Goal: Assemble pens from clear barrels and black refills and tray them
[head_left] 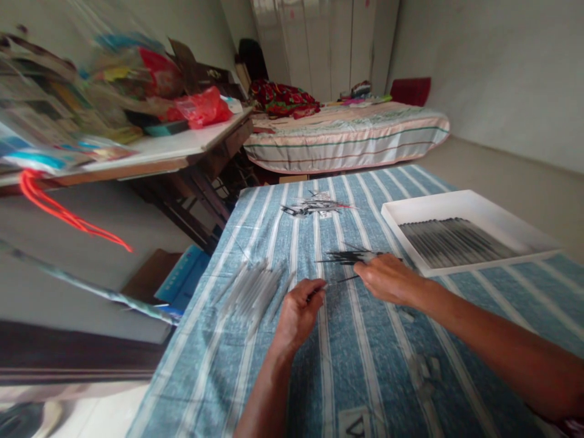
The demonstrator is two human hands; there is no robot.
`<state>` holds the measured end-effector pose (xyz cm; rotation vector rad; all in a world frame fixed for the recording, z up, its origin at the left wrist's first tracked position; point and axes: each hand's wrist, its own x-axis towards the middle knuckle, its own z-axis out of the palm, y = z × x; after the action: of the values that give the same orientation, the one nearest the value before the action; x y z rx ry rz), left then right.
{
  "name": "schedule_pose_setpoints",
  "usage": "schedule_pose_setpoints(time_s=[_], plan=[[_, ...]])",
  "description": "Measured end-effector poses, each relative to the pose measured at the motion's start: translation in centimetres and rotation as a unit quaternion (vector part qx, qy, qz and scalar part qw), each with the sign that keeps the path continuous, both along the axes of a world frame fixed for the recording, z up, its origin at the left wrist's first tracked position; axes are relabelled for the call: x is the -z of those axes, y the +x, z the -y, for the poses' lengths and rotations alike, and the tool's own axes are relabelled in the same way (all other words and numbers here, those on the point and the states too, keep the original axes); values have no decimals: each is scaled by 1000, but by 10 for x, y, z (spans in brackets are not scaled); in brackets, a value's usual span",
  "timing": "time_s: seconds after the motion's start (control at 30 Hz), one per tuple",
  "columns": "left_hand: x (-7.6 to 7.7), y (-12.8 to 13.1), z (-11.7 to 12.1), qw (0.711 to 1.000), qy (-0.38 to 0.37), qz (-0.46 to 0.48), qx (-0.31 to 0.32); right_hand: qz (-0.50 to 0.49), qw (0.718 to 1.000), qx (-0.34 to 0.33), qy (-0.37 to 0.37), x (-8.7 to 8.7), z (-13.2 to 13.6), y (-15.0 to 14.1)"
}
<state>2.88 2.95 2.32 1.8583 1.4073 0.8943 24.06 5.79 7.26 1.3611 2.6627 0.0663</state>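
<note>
My left hand (298,310) is closed in a pinch near the middle of the table. A small pale tip shows at its fingertips; the rest of what it grips is hidden. To its left lies a row of translucent grey tubes (255,289), like pen barrels. My right hand (385,277) pinches a thin black rod (349,279), like a pen refill, pointing toward the left hand. Just behind the right hand lies a pile of similar black rods (347,255), partly covered by it.
On the right, a white box (429,267) holds a row of dark-cored tubes (456,243). More thin black pieces (314,207) lie at the table's far side. Small pale pieces (426,368) sit below my right forearm. A cluttered desk (182,146) stands left, a bed (347,137) behind.
</note>
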Motion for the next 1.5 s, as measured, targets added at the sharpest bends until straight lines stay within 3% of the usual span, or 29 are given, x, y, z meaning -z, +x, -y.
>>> schedule_pose_setpoints(time_s=[0.53,0.77,0.83,0.93,1.03,1.13,1.27,1.5], plan=[[0,9,5,998,-32,31,49,-7,998,-55,16,-5,5,-3],[-7,20,11,980,-121,147,56,-98,986,-132,23,-12,21,-13],[-11,21,12,972,-135,191,31,-147,982,-116,28,-18,23,-6],[-12,20,13,949,-147,280,-6,-203,978,-17,41,-22,20,17],[-10,20,13,924,-148,354,-10,-184,979,80,17,-10,13,39],[-8,21,14,908,-150,391,-7,-128,986,100,-36,14,11,46],[-6,23,15,907,-170,384,4,-98,987,118,-54,42,10,34],[-6,25,17,917,-197,346,26,-91,989,107,-54,49,-1,9]])
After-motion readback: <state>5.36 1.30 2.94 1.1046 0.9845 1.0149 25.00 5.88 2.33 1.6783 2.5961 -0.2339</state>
